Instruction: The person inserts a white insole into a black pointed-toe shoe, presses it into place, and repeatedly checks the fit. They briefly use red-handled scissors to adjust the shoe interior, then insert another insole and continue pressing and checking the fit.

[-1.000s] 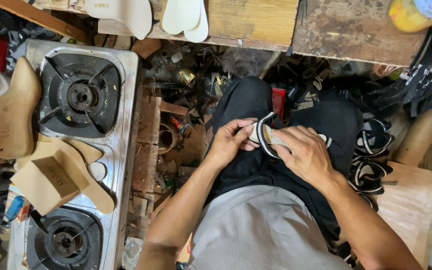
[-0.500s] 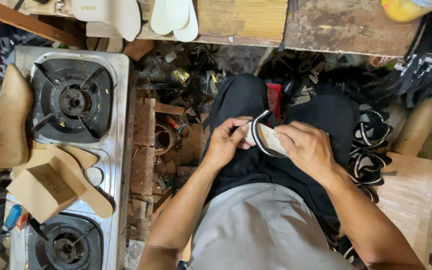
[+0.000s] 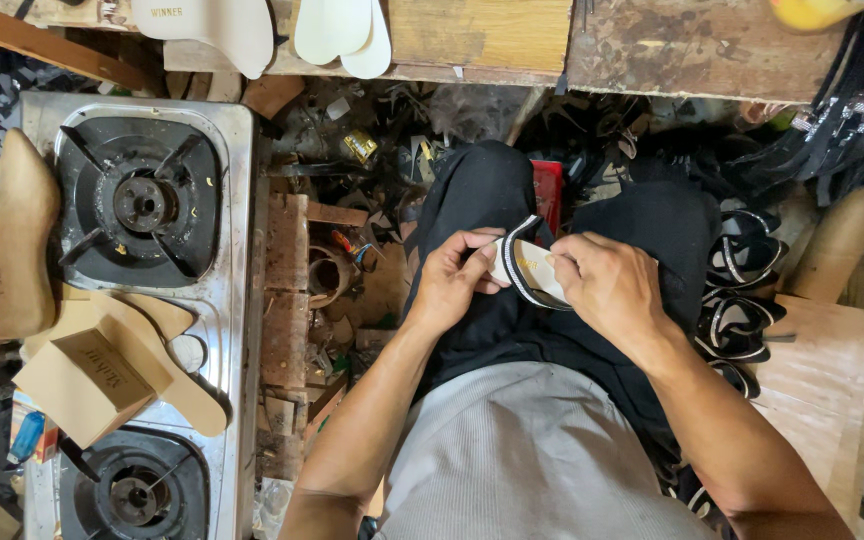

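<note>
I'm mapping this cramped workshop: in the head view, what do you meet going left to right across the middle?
Wooden shoe last → gas stove → left hand → black-and-white trimmed strap piece held in both hands → right hand → pile of finished black straps → wooden board.

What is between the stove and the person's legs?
In the head view, between the stove and the legs lie wooden blocks and a heap of small scraps and bits on the floor.
</note>
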### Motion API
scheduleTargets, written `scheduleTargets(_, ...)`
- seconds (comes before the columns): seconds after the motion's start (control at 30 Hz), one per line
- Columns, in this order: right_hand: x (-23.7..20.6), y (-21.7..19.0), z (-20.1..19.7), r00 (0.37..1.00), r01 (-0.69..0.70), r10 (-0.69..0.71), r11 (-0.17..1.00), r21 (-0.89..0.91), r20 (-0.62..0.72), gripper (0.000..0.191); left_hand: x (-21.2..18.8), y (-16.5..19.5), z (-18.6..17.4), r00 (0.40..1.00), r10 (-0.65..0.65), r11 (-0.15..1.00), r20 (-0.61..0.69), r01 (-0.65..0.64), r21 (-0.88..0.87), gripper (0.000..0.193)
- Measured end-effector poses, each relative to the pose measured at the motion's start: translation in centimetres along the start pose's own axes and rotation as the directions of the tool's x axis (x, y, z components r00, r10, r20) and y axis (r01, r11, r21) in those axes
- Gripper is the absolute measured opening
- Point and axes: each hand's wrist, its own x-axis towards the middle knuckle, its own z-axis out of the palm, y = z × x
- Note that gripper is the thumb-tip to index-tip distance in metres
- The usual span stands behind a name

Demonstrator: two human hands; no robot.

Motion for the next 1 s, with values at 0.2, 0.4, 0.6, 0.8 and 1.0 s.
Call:
scheduleTargets(0.2,0.1,0.0,0.0,0.999,-0.03,0.03,1.0,0.007,0.025,0.012,-0.1,0.1,0.0,1.0,0.017,1.0,0.017,-0.017,0.024,0.023)
scheduleTargets(0.4,0.3,0.4,0.6,0.999,-0.031,0.031,0.999,0.01,0.035,0.012,0.2,0.4,-0.5,0.996,0.014,0.999,0.085,-0.017,0.027,0.021)
scheduleTargets(0.6,0.4,0.7,0.5,0.995,0.016,-0.01,0.998,-0.06,0.095,0.011,0.9,2.0,-1.4,0.985,-0.056,0.958,0.166,0.006,0.288,0.012)
scheduleTargets(0.8,0.1,0.1,0.3,0.993,0.035,-0.026,0.996,-0.077,0.112,0.012,2.4,4.5,-1.8,0.932,0.122,0.807,0.342,-0.294,0.512,0.018)
scheduleTargets(1.0,-0.1,0.1,0.2,0.992,0.037,-0.028,0.997,-0.072,0.12,0.013,4.3,6.2,-0.5,0.805,0.051,0.643,0.59,-0.479,0.598,0.05)
